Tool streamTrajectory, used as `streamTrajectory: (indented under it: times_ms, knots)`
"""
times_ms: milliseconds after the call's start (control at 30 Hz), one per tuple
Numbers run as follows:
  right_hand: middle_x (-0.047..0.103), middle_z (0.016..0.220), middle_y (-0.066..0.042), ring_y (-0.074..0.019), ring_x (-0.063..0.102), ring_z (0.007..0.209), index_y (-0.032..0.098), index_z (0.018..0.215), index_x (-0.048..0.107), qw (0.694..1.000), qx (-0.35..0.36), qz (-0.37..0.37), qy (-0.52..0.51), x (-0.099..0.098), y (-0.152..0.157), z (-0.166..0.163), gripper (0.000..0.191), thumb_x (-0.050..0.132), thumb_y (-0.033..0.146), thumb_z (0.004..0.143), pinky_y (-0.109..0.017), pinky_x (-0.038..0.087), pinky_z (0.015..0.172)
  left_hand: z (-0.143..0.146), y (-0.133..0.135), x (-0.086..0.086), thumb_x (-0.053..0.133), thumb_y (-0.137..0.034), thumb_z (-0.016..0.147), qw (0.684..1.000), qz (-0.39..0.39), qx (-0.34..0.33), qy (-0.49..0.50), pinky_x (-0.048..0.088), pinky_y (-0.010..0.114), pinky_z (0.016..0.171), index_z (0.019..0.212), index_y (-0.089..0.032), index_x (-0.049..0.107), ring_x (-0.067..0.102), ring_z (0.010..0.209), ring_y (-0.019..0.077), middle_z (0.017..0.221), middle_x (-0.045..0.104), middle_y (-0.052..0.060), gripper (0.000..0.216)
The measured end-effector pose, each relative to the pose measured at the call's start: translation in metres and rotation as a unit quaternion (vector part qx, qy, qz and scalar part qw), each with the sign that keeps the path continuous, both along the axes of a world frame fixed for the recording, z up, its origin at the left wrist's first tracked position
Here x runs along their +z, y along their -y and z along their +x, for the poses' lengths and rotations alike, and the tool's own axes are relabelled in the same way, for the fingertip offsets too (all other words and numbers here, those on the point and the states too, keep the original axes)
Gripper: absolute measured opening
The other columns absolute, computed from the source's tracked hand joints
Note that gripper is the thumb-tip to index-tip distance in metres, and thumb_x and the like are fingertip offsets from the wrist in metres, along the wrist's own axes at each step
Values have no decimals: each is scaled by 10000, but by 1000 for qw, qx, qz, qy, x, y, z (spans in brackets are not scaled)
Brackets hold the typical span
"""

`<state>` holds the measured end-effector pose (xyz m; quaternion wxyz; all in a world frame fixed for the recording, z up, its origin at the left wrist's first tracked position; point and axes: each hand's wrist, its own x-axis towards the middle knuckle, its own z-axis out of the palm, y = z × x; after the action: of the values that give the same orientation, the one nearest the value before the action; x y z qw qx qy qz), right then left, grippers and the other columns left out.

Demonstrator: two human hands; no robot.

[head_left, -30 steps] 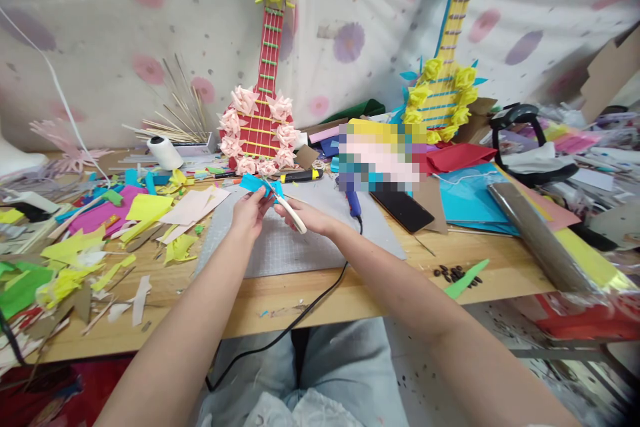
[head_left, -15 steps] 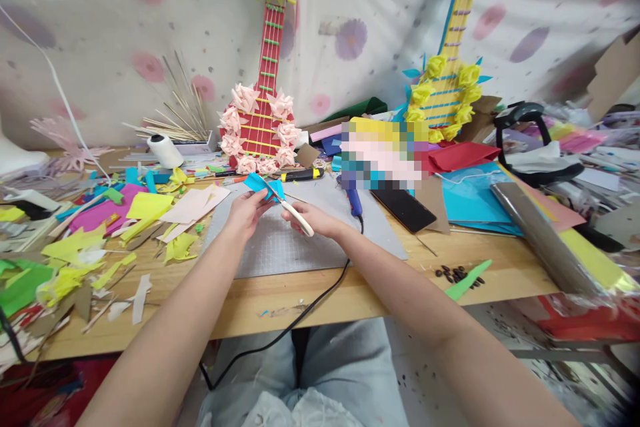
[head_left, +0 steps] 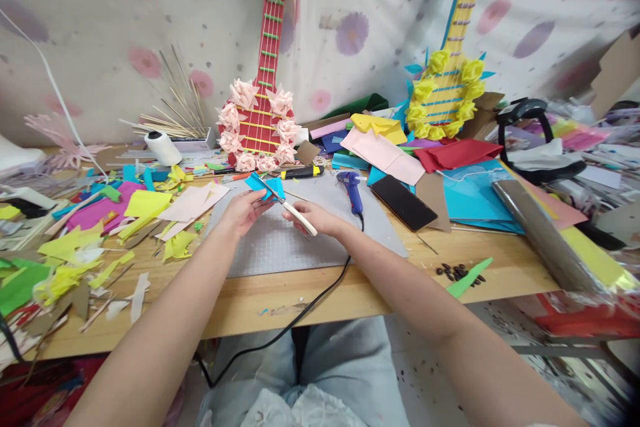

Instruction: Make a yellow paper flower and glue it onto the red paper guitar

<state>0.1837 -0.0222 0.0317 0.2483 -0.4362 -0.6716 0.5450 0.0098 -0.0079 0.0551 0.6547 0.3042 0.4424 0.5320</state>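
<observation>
My left hand [head_left: 243,211] pinches a small folded piece of blue paper [head_left: 265,184] above the grey cutting mat [head_left: 280,240]. In my right hand [head_left: 315,219] is a pair of scissors [head_left: 293,208] with cream handles, their blades reaching up to the blue paper. Both hands hover over the mat's far part, close together. A blue glue gun [head_left: 353,190] lies on the mat just right of my right hand, its black cord [head_left: 300,313] running off the table's front edge.
Paper scraps [head_left: 100,240] litter the left side of the wooden table. A red paper guitar [head_left: 260,113] and a yellow one [head_left: 445,93] lean against the back cloth. A phone [head_left: 403,202], coloured sheets [head_left: 470,197], a foil roll [head_left: 540,233] and a thread spool [head_left: 163,148] lie around.
Both hands have stayed almost in place with the blue paper and scissors, dipping slightly. The scissors' handles have tilted a bit further to the right.
</observation>
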Motion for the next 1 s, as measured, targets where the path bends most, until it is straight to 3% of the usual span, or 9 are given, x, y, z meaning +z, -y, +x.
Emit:
streamTrajectory:
  times_ms: [167,500,700,1000]
  knots:
    - [438,472,73,-60,416,386,176,718,438,999,4,-32,-32,0,1,0,468,575,616,635,-198,321,378,-3,0,1,598,-65,651,1000,15,-9,-24,524,265,689,715,-102,629,641,663,141,733,679,71,80]
    - [473,531,41,-72,442,449,170,776,450,994,90,-19,-51,7,1,8,545,415,707,693,-214,363,432,5,2,4,641,-78,612,998,19,-38,-53,522,272,666,737,-97,631,641,693,152,781,679,86,126]
    - [468,579,37,-69,446,480,174,777,438,995,83,0,-50,9,-3,9,541,418,708,688,-211,364,442,14,3,6,626,-74,617,998,11,-38,-51,520,282,657,715,-106,628,634,667,146,750,673,71,103]
    - [410,523,65,-56,403,433,174,743,429,992,25,-63,-109,9,6,2,521,546,668,625,-202,335,398,10,3,5,632,-85,616,997,10,-44,-60,513,282,658,731,-111,635,638,682,151,774,678,75,118]
